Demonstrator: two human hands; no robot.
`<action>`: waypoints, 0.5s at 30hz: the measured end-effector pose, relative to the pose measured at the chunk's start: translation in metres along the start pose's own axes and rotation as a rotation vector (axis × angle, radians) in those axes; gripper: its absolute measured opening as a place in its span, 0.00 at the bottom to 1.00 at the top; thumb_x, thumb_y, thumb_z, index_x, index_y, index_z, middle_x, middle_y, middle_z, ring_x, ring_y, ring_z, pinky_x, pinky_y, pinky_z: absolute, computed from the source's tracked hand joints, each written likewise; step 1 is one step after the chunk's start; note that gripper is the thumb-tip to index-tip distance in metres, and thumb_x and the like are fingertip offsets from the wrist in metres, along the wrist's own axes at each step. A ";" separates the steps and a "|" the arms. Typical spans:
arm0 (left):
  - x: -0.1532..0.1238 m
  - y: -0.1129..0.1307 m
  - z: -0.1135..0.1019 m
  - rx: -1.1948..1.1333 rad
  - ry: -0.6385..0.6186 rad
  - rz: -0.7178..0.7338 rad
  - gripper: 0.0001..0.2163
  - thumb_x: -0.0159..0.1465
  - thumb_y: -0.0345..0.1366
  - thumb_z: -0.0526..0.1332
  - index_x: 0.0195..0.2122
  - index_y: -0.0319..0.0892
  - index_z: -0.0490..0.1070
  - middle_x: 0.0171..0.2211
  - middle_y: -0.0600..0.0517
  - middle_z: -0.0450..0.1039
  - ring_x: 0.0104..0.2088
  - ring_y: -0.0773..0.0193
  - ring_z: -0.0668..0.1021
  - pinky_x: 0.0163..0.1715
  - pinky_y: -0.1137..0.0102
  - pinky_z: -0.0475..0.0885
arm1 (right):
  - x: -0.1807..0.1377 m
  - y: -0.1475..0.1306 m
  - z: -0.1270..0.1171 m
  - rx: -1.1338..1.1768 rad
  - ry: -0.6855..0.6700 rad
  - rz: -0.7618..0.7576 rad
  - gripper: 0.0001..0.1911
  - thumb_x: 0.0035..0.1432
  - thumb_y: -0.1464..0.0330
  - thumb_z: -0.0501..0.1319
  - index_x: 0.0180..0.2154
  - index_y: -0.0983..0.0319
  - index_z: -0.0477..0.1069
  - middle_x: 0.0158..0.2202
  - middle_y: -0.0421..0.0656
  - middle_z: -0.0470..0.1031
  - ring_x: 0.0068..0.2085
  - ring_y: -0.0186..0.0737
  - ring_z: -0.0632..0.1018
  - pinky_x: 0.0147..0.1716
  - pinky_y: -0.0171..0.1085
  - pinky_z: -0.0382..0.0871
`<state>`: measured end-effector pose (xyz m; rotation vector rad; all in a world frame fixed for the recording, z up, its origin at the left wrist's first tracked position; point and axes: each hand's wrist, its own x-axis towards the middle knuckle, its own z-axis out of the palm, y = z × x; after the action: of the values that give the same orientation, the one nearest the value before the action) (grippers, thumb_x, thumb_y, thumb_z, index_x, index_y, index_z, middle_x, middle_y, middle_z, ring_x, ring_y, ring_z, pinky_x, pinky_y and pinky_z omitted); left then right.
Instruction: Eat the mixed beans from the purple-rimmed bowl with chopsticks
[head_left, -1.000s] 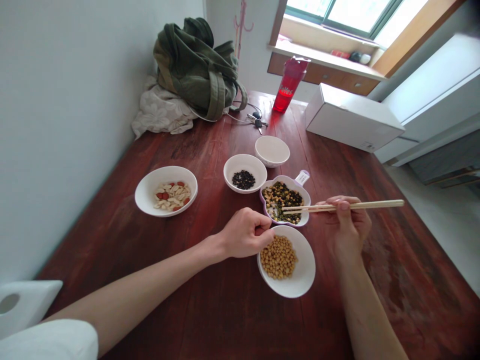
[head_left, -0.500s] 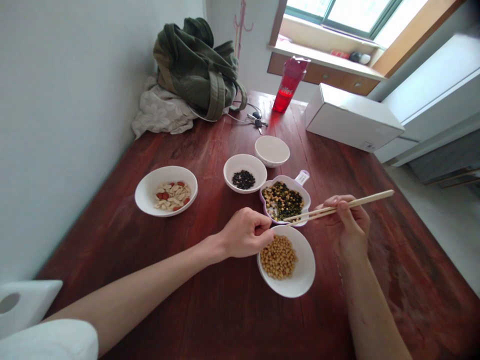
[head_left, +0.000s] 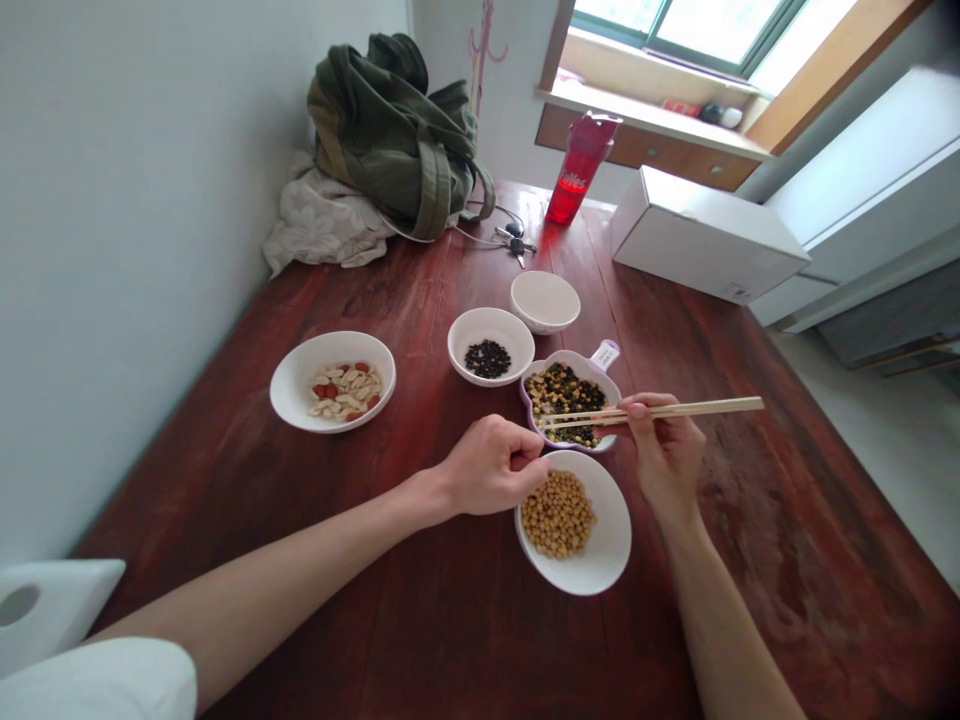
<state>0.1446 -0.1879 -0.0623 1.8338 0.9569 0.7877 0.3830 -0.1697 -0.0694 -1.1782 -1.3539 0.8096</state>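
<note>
Basically, toward the counter's (head_left: 450,620) left edge: nut bowl (head_left: 289,385), pale pieces plus a few red-brown ones, well apart from the rest. Next right, left hand (head_left: 491,465): fingers curled, thumb at the soybean bowl's rim; can't tell if it's gripping. Beyond it, toward the far edge, black-bean bowl (head_left: 469,330).

Soybean bowl (head_left: 609,530) sits nearer the near edge; soybeans (head_left: 559,515) look hard, round, light, so likely to roll out of a loose pinch. Purple-rimmed dish (head_left: 592,372) is just beyond it; stubby handle points at the far edge and should be the clean hold. Its mix (head_left: 566,392) looks small and dry; squeeze gently, close to mid-piece.

Rightmost, right hand (head_left: 667,450) grips the chopsticks (head_left: 705,407) around mid-length, tips over the dish, tails toward the counter's right edge. They look light, stiff, probably wooden; a hold farther back would give wider tip travel but less control.
</note>
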 end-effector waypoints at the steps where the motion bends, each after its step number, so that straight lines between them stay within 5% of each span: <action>1: 0.000 0.000 0.000 0.001 0.001 0.001 0.19 0.62 0.34 0.59 0.19 0.42 0.49 0.18 0.60 0.48 0.21 0.74 0.54 0.22 0.72 0.48 | 0.000 0.001 0.000 -0.001 -0.001 0.000 0.11 0.66 0.58 0.66 0.40 0.59 0.76 0.32 0.42 0.82 0.27 0.42 0.84 0.27 0.39 0.83; 15: 0.000 0.000 0.000 -0.009 0.002 0.003 0.19 0.62 0.34 0.59 0.19 0.42 0.50 0.17 0.60 0.48 0.21 0.74 0.55 0.23 0.72 0.48 | -0.002 0.005 0.002 -0.033 -0.010 -0.031 0.11 0.66 0.58 0.66 0.40 0.59 0.77 0.34 0.42 0.83 0.30 0.43 0.85 0.27 0.39 0.82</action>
<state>0.1451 -0.1879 -0.0623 1.8270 0.9506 0.7943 0.3818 -0.1702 -0.0749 -1.1778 -1.3946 0.7747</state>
